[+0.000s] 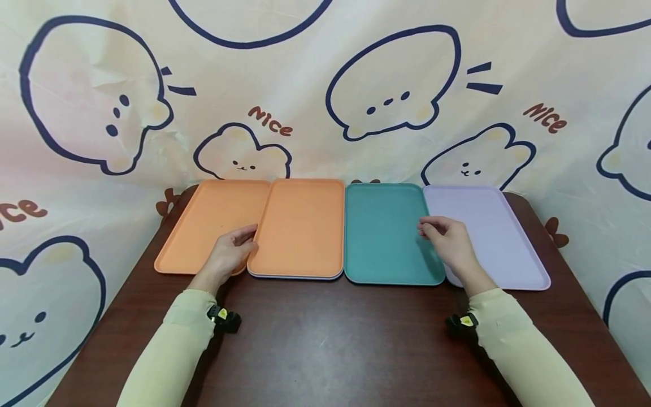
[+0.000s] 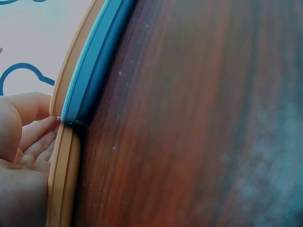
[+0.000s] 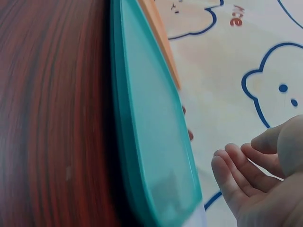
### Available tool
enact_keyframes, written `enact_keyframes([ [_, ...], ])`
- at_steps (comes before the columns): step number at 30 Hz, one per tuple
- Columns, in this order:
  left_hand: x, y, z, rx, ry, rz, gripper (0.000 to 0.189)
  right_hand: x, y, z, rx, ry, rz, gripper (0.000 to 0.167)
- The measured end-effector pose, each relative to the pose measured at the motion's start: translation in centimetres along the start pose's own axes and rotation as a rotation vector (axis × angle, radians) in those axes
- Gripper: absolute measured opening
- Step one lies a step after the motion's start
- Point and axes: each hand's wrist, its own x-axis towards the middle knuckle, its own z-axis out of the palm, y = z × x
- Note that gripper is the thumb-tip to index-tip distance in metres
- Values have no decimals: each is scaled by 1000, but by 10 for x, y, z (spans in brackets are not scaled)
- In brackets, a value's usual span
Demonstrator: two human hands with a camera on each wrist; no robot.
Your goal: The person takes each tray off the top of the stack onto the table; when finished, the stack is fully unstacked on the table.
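Note:
In the head view my left hand [image 1: 230, 252] is at the left rim of the second orange tray [image 1: 300, 232], thumb and fingertips against that rim. The left wrist view shows the thumb [image 2: 35, 106] at the orange edge with fingertips just beneath it, pinching the rim. Under this tray lies a blue tray [image 2: 97, 61], its edge showing. Another orange tray [image 1: 205, 226] lies to the left, partly below the left hand. My right hand [image 1: 447, 240] hovers over the border of the teal tray [image 1: 386, 237] and the lavender tray [image 1: 500, 243], its fingers loosely curled around nothing.
The trays lie side by side in a row along the far edge of a dark brown wooden table [image 1: 325, 345]. Behind and at both sides hangs a pale cloth [image 1: 396, 158] with cartoon bears. A small black device sits on each wrist.

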Motion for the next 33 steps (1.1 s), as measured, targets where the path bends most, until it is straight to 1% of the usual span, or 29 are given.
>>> enact_keyframes([
  [3, 0, 0, 1, -11, -1, 10, 60, 4, -6, 12, 24, -17, -7, 35],
  [7, -1, 0, 1, -16, -4, 18, 60, 7, -11, 27, 18, -37, -24, 34],
  [11, -2, 0, 1, -10, -2, 20, 60, 11, -15, 41, 15, -58, -22, 33],
  [17, -1, -1, 0, -3, 2, 20, 60, 15, -20, 62, 74, -100, -18, 34],
  [20, -1, -1, 0, 5, 7, 18, 59, 17, -24, 72, 86, -117, -11, 33],
  [27, -1, 1, 0, 1, 6, 2, 59, 20, -32, 96, 80, -149, 2, 33],
  [33, -1, 1, 0, -14, 0, -2, 60, 24, -37, 115, 61, -160, -12, 33],
])
